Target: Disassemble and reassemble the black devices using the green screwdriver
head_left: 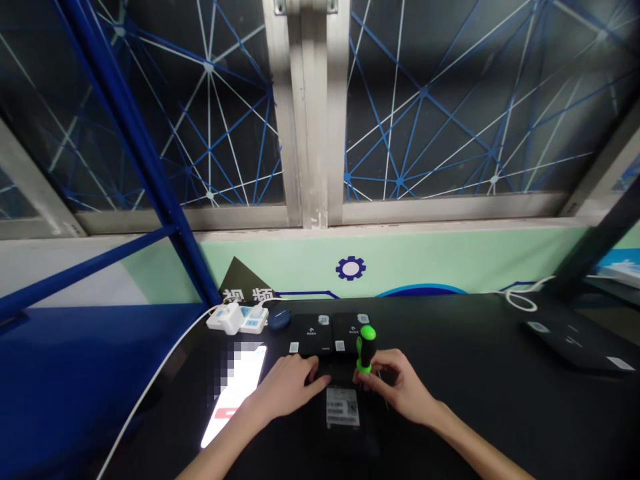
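A black device (343, 437) with a white printed label (343, 407) lies on the black table in front of me, its outline hard to make out against the tabletop. My left hand (293, 383) rests at its upper left side, thumb stretched toward the label and fingers lying low. A screwdriver (367, 350) with a green and black handle stands nearly upright at the device's upper right, and my right hand (395, 383) grips its lower part. The screwdriver's tip is hidden by the fingers.
Behind the hands lie two flat black boxes (311, 337) (350, 331). A lit phone (243, 383) is at left, with a white power strip (256, 320) and a dark blue mouse-like object (279, 319) beyond it. Another black device (575, 343) and a white cable (520, 303) are at right.
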Tool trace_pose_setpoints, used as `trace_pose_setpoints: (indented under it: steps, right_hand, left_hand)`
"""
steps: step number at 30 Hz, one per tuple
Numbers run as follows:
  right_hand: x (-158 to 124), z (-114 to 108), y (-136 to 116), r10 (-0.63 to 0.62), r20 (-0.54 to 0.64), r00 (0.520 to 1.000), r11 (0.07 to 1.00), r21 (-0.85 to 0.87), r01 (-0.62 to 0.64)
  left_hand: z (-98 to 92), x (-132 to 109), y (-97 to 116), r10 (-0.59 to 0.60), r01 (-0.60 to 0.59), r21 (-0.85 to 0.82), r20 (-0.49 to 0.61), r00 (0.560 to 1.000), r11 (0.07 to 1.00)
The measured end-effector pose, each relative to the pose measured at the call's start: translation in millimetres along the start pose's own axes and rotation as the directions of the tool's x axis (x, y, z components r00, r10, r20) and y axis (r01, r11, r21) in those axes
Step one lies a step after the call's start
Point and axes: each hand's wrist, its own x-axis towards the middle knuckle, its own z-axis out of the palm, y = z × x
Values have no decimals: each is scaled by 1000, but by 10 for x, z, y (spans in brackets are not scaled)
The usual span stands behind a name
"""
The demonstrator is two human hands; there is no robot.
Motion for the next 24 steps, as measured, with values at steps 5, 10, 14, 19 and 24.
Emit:
trace_pose_setpoints:
  steps: [5, 10, 14, 19, 24]
  right_hand:
    - [-7, 5, 11, -32, -9, 999, 999, -30, 31]
    - [15, 34, 35, -20, -32, 999, 999, -40, 18]
    - [24, 60, 74, 21, -48, 999, 1000, 8, -20]
    - [25, 41, 95, 58, -82, 995, 998, 1, -58]
    - [24, -19, 82, -48, -116, 992, 979, -200, 24]
  left_hand:
    - [13, 3, 0, -21, 21, 3, 9, 1000, 1000]
    - [22, 0, -23, 3, -3, 9, -5, 1000, 1000]
    - [10, 6, -42, 22, -21, -25, 13, 1000, 999]
    - [5, 9, -55, 29, -28, -47, 30, 999, 999]
    - [15, 7, -46, 0, 1, -64, 16, 1000, 998]
